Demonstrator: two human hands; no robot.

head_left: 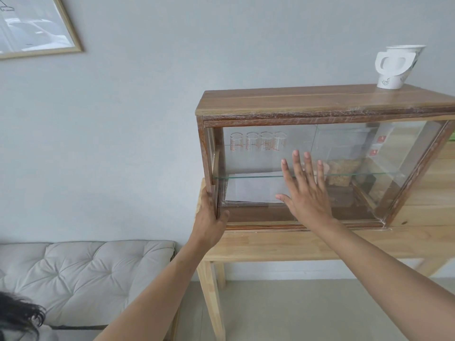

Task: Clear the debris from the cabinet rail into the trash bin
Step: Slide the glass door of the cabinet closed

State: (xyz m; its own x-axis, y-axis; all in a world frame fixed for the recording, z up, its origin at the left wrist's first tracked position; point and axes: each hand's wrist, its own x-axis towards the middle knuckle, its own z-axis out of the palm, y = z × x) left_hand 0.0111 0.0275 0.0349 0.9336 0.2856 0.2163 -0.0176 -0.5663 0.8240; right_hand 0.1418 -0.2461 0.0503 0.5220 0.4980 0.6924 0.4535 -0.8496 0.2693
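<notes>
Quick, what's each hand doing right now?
Left hand: closed around the wooden cabinet's front left corner post, gripping it.
Right hand: open, fingers spread flat against the glass door, holding nothing.

paper cup (396,67) | framed picture (34,25) | tufted cushion (81,274) | wooden table (320,244)

Home: sofa (81,274), framed picture (37,25)

One cabinet (320,102), four glass beakers (258,141) (upper shelf), one paper cup (396,67), one framed picture (37,25)
</notes>
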